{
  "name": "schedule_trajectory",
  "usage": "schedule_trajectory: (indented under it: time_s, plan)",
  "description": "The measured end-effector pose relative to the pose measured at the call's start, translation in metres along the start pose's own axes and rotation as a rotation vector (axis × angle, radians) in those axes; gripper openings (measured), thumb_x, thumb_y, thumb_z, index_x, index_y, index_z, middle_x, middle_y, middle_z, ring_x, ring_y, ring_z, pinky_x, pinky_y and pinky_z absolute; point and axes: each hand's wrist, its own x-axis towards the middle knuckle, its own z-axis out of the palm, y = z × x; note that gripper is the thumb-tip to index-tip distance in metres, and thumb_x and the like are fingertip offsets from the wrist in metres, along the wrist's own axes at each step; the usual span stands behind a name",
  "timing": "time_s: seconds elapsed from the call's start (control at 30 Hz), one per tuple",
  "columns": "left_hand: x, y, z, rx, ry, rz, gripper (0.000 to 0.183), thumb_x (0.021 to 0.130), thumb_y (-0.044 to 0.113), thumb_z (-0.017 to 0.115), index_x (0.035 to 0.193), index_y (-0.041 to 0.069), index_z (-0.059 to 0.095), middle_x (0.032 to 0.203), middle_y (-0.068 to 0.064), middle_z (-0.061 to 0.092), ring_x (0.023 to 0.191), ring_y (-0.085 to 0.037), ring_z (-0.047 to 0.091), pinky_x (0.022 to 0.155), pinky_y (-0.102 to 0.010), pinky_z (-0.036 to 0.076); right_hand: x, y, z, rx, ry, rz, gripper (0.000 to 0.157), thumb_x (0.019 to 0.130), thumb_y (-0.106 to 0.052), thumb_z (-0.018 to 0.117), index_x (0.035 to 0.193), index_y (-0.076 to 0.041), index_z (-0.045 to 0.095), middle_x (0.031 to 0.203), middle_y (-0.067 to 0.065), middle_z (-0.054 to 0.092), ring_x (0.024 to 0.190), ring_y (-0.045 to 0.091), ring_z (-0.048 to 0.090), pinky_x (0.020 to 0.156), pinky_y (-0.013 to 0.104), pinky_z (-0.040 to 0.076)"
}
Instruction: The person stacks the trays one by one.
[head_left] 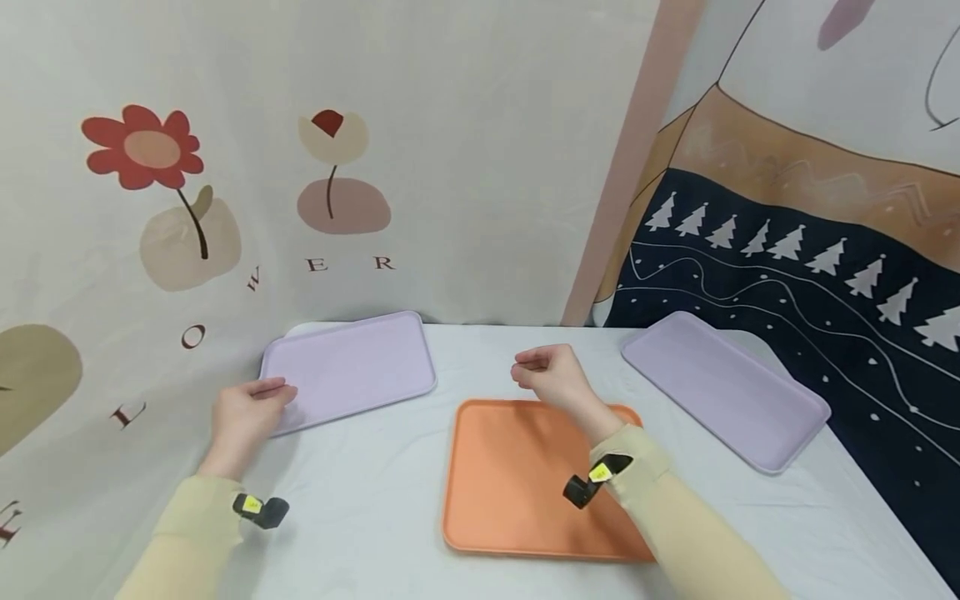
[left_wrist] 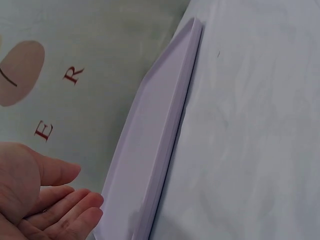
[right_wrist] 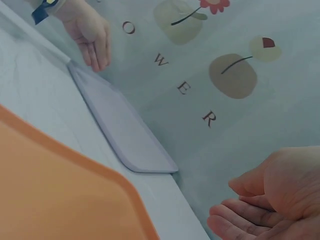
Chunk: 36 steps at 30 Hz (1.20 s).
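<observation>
Nothing is held in my left hand (head_left: pixel 243 423), which hovers by the near left corner of a lavender tray (head_left: pixel 360 362). Its fingers are loosely bent and the thumb stays apart from them in the left wrist view, beside that tray's (left_wrist: pixel 152 120) raised rim. Over the far edge of an orange tray (head_left: pixel 510 475) hangs my right hand (head_left: pixel 558 379), also holding nothing. In the right wrist view its fingers (right_wrist: pixel 250 212) are relaxed, with a gap below the thumb. A second lavender tray (head_left: pixel 720 387) lies to the right of this hand. All three trays carry nothing.
A white cloth (head_left: pixel 360 500) covers the table under the trays. Behind it and to the left hangs a pale curtain (head_left: pixel 480 167) printed with flowers and letters. A dark cloth with white trees (head_left: pixel 787 242) borders the right side. Each wrist wears a small black camera (head_left: pixel 262 510).
</observation>
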Motion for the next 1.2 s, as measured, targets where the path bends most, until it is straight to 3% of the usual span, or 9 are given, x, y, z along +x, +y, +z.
schedule_trajectory:
  time_s: [0.2, 0.33, 0.47, 0.57, 0.77, 0.9, 1.0, 1.2]
  plan:
    - [0.011, -0.013, -0.01, 0.0, 0.051, -0.013, 0.046, 0.098, 0.019, 0.075, 0.132, -0.012, 0.067, 0.111, -0.023, 0.075, 0.07, 0.017, 0.058, 0.066, -0.007, 0.049, 0.018, -0.003, 0.024, 0.009, -0.002, -0.005, 0.024, 0.099, -0.007, 0.074, 0.119, 0.005, 0.074, 0.101, 0.013, 0.076, 0.094, 0.029, 0.076, 0.084, 0.038, 0.063]
    - [0.014, -0.019, -0.014, 0.081, 0.085, -0.029, 0.042, 0.097, 0.02, 0.076, 0.13, -0.006, 0.072, 0.109, -0.018, 0.077, 0.071, 0.017, 0.056, 0.069, -0.009, 0.046, 0.03, -0.004, 0.039, 0.035, -0.021, 0.011, 0.024, 0.099, -0.006, 0.073, 0.12, 0.005, 0.074, 0.102, 0.014, 0.076, 0.099, 0.035, 0.075, 0.084, 0.038, 0.063]
    - [0.018, -0.022, -0.018, 0.138, 0.093, -0.047, 0.043, 0.097, 0.023, 0.075, 0.131, -0.003, 0.072, 0.111, -0.016, 0.077, 0.1, -0.013, 0.071, 0.078, -0.021, 0.045, 0.041, -0.005, 0.053, 0.052, -0.024, 0.055, 0.022, 0.098, -0.006, 0.075, 0.118, 0.003, 0.075, 0.101, 0.012, 0.077, 0.093, 0.031, 0.076, 0.084, 0.037, 0.062]
    - [0.021, -0.026, -0.02, 0.151, 0.09, -0.057, 0.045, 0.097, 0.023, 0.074, 0.132, -0.005, 0.07, 0.113, -0.017, 0.077, 0.121, -0.038, 0.064, 0.079, -0.027, 0.044, 0.048, -0.006, 0.062, 0.061, -0.028, 0.077, 0.023, 0.096, -0.007, 0.075, 0.117, 0.002, 0.075, 0.101, 0.011, 0.077, 0.092, 0.031, 0.077, 0.084, 0.037, 0.062]
    - [0.023, -0.033, -0.023, 0.147, 0.082, -0.097, 0.046, 0.097, 0.021, 0.072, 0.133, -0.008, 0.068, 0.115, -0.021, 0.076, 0.116, -0.039, 0.065, 0.076, -0.027, 0.047, 0.058, -0.006, 0.081, 0.063, -0.048, 0.108, 0.031, 0.096, -0.006, 0.075, 0.123, 0.006, 0.072, 0.102, 0.011, 0.076, 0.095, 0.033, 0.076, 0.085, 0.038, 0.062]
    - [0.023, -0.036, -0.025, 0.145, 0.053, -0.118, 0.047, 0.097, 0.02, 0.071, 0.133, -0.01, 0.066, 0.118, -0.026, 0.073, 0.123, -0.045, 0.06, 0.091, -0.043, 0.05, 0.065, -0.005, 0.094, 0.035, -0.042, 0.117, 0.03, 0.093, -0.005, 0.077, 0.121, 0.007, 0.073, 0.095, 0.009, 0.077, 0.084, 0.023, 0.075, 0.078, 0.033, 0.06]
    - [0.024, -0.038, -0.026, 0.158, 0.042, -0.123, 0.046, 0.097, 0.019, 0.071, 0.13, -0.011, 0.067, 0.122, -0.029, 0.07, 0.126, -0.047, 0.056, 0.102, -0.054, 0.046, 0.069, -0.003, 0.103, 0.028, -0.04, 0.128, 0.03, 0.092, -0.004, 0.077, 0.119, 0.007, 0.074, 0.091, 0.01, 0.077, 0.081, 0.021, 0.074, 0.074, 0.031, 0.058]
    - [0.026, -0.038, -0.029, 0.179, 0.021, -0.123, 0.045, 0.095, 0.018, 0.072, 0.125, -0.016, 0.067, 0.125, -0.035, 0.066, 0.123, -0.05, 0.055, 0.104, -0.058, 0.045, 0.074, 0.001, 0.118, -0.019, -0.018, 0.148, 0.023, 0.091, -0.005, 0.078, 0.112, 0.004, 0.076, 0.089, 0.008, 0.074, 0.079, 0.019, 0.071, 0.071, 0.029, 0.057]
